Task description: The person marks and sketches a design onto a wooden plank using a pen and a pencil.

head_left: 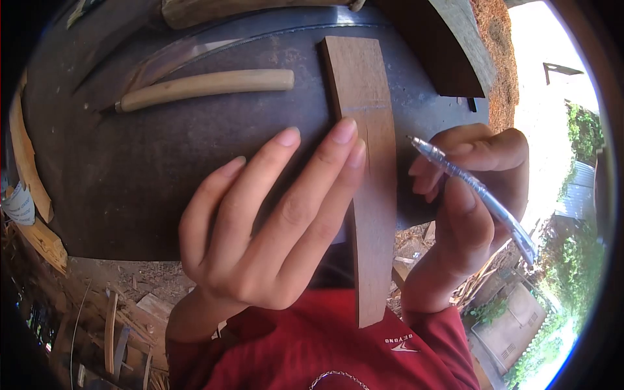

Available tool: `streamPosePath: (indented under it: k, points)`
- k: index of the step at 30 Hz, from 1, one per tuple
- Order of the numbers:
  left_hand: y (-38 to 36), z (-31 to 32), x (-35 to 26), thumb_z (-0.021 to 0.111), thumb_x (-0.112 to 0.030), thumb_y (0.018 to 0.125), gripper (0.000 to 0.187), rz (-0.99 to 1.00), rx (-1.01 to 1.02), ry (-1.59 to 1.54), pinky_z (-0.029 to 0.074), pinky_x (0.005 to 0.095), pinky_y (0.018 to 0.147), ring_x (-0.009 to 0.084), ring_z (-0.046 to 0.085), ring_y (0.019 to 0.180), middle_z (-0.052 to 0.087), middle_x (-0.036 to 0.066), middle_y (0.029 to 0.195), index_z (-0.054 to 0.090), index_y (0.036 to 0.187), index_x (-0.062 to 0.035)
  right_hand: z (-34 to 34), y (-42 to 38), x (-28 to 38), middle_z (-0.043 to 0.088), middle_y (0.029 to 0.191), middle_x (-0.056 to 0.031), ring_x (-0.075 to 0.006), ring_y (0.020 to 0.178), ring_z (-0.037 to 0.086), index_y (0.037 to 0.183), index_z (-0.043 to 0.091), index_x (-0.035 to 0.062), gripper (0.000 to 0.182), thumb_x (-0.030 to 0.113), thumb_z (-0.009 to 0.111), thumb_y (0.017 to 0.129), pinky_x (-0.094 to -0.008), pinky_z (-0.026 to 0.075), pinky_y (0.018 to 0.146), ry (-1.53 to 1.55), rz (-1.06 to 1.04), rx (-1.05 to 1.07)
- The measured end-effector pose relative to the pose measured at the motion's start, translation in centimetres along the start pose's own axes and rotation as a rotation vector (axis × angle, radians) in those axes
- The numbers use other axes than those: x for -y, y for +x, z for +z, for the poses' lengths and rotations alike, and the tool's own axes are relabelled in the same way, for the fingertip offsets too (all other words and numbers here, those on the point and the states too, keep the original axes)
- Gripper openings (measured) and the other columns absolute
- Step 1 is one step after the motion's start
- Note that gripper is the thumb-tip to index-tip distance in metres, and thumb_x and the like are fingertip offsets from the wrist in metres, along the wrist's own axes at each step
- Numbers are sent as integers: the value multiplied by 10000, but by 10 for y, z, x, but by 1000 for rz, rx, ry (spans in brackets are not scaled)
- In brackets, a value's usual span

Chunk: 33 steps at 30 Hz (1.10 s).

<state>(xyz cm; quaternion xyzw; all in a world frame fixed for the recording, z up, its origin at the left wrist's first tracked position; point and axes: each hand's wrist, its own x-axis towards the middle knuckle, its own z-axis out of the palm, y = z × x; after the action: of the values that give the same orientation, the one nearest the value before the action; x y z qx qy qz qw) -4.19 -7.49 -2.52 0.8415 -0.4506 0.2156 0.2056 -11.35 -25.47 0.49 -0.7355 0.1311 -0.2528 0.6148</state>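
Observation:
A flat, slightly curved wooden strip [374, 169] lies across the dark work surface, its near end reaching past the edge toward my body. A faint line crosses it near the upper part. My left hand [270, 227] holds the strip from the left, with index and middle fingertips on its face, the other fingers spread, and the thumb hidden. To the right of the strip, my right hand [478, 175] grips a clear bluish pen [478, 188]. The pen's tip points at the strip's right edge, seemingly apart from it.
A knife with a pale wooden handle [208, 90] lies on the dark work surface [130, 188]. Behind it are a long curved blade [260, 39] and a thick wooden handle [214, 12]. A large wood block [448, 52] stands at upper right beside sawdust [500, 65]. Wood scraps [112, 331] cover the ground.

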Motion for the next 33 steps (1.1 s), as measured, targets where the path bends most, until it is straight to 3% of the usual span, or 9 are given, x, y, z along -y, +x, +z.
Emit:
streamPosePath:
  k: [5, 12, 21, 33]
  points:
    - [-4, 1, 2, 663, -115, 792, 437, 4, -39, -10, 513, 322, 923, 201, 712, 1083, 795, -35, 1215, 812, 1203, -142, -13, -17, 5, 649, 805, -150, -126, 605, 586, 957, 594, -21, 281, 132, 799, 840, -224, 459, 542, -61, 39, 46]
    - [-4, 7, 1, 695, -169, 808, 416, 37, -81, 11, 510, 324, 947, 190, 718, 1091, 794, -41, 1216, 808, 1208, -155, -19, -12, 2, 674, 804, -159, -139, 623, 604, 909, 598, -37, 159, -44, 724, 812, -264, 486, 547, -94, 1, 178]
    - [-2, -1, 3, 588, -197, 792, 490, 66, 3, 25, 502, 329, 963, 198, 714, 1121, 792, -22, 1231, 798, 1231, -140, -13, -11, 5, 684, 797, -144, -138, 640, 613, 863, 600, -31, 136, -66, 710, 793, -263, 481, 579, -85, 79, 154]
    - [-1, -2, 3, 578, -245, 873, 434, 98, 9, 26, 513, 341, 943, 222, 721, 1108, 795, 12, 1218, 790, 1222, -100, -16, -9, 4, 684, 769, -141, -128, 612, 609, 839, 621, -44, 127, -41, 714, 753, -250, 460, 551, -105, 58, 175]
